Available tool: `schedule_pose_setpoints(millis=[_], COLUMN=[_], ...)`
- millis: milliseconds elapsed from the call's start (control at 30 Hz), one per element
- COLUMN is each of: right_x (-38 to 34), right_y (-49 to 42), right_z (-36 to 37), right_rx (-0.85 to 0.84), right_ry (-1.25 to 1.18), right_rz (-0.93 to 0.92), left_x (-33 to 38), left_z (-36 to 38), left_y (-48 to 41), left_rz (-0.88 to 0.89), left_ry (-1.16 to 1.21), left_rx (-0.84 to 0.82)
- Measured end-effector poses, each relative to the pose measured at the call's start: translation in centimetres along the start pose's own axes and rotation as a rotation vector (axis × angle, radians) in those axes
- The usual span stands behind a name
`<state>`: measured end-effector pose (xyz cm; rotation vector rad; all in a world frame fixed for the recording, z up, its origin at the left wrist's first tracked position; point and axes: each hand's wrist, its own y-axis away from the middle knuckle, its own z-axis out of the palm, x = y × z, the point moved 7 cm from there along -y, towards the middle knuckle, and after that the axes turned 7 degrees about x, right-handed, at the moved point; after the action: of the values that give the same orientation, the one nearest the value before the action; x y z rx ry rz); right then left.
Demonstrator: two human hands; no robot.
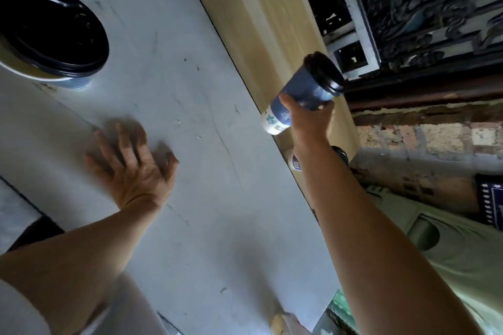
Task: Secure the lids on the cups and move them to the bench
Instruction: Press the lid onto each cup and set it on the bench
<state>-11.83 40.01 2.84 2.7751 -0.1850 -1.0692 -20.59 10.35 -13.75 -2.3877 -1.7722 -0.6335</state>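
Note:
My right hand [307, 117] grips a blue and white paper cup [302, 90] with a black lid, held tilted above the pale wooden bench [245, 8]. Behind my right forearm a second lidded cup [339, 156] stands on the bench, mostly hidden. My left hand [133, 160] rests on the grey table [190, 90], fingers spread, holding nothing. At the top left a lidded cup [51, 32] with a black lid stands on the table, close to the camera.
The bench runs along the table's far edge. Beyond it are a dark carved screen [424, 8] and a brick wall [430, 139]. A pale green plastic object [435, 239] lies at the lower right.

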Motion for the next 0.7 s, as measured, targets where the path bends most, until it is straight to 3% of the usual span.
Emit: schedule_pose_setpoints(millis=[167,400,700], right_x=[1.9,5.9,8.2], right_y=[-3.8,-3.8,-3.3], right_z=[0.2,3.0,3.9], right_rx=[0.163,0.135,0.175], right_ry=[-0.088,-0.021,-0.195], right_rz=[0.064,0.139,0.126], left_x=[0.3,0.4,0.1], left_z=[-0.4,-0.5,-0.1], left_y=[0.0,0.0,0.2], left_rz=[-0.005,-0.015,0.003], left_ry=[-0.062,-0.11,-0.111], left_rx=[0.057,0.08,0.088])
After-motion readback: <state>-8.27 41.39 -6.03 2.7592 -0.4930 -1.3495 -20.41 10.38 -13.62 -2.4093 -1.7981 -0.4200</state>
